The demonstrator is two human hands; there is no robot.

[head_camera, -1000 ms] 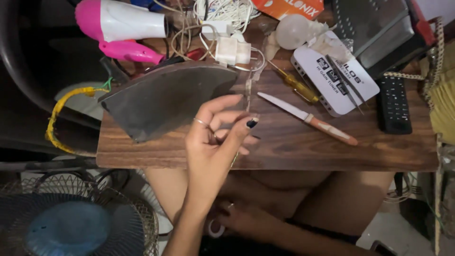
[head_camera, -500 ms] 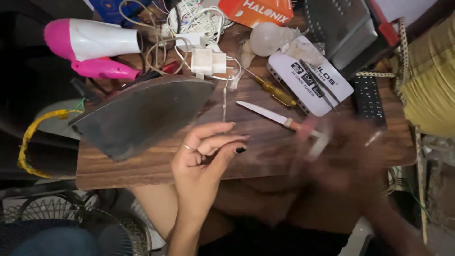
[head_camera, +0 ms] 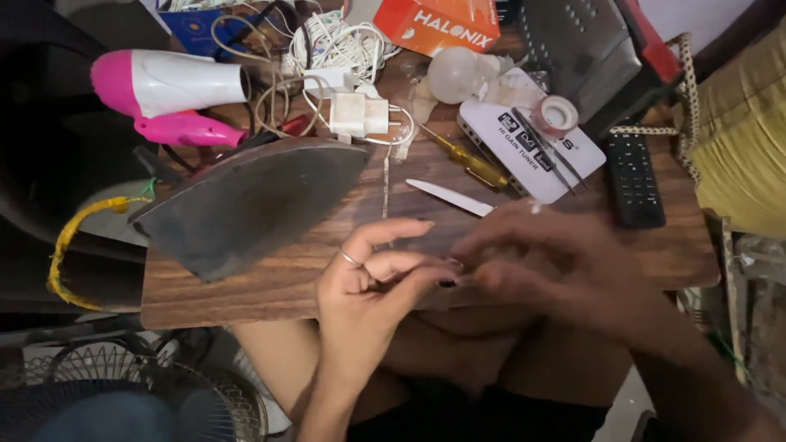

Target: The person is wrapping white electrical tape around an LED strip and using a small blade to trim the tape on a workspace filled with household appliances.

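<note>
Fan (head_camera: 106,393): below the board's near left corner, wire guard showing.
Hairdryer (head_camera: 168,90): pink and white, far left corner of the board (head_camera: 246,290), nozzle pointing right.
Iron (head_camera: 250,205): lying sole-up across the left half, tip pointing right, grey sole scuffed.
Plug (head_camera: 358,115): white, beside tangled cords at the far edge.
Left hand (head_camera: 368,282): at the near edge, middle; ringed, index raised, thumb and remaining fingers drawn together, fingertips meeting those of the right hand; anything pinched too small to tell.
Screwdriver (head_camera: 467,160): yellow handle, just past the knife.
Knife (head_camera: 449,196): blade pointing left, handle hidden under the right hand.
Right hand (head_camera: 557,258): blurred, fingers curved down over the near right part; grip cannot be told.
Tuner box (head_camera: 532,147): white, far right of centre.
Remote (head_camera: 632,178): black, right edge.
</note>
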